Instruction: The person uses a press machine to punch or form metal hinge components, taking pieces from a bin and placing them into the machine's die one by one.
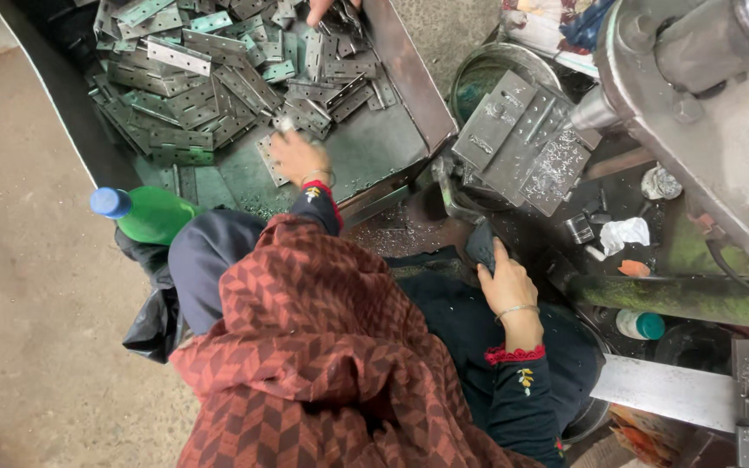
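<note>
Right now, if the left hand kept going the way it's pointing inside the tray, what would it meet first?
The left hand points up the tray, fingertips already at a loose hinge plate. Straight on lies the heap of hinge plates, probably first contact, though depth is unclear.

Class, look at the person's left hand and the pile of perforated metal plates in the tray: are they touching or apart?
Touching. The head view shows the left hand with its fingertips on a metal plate at the pile's near edge in the tray.

Dull metal hinge plates (210,87); seemingly glossy plastic bottle (151,213).

1 head camera looks steeply down, close over lap, metal tray (409,82) ahead
</note>
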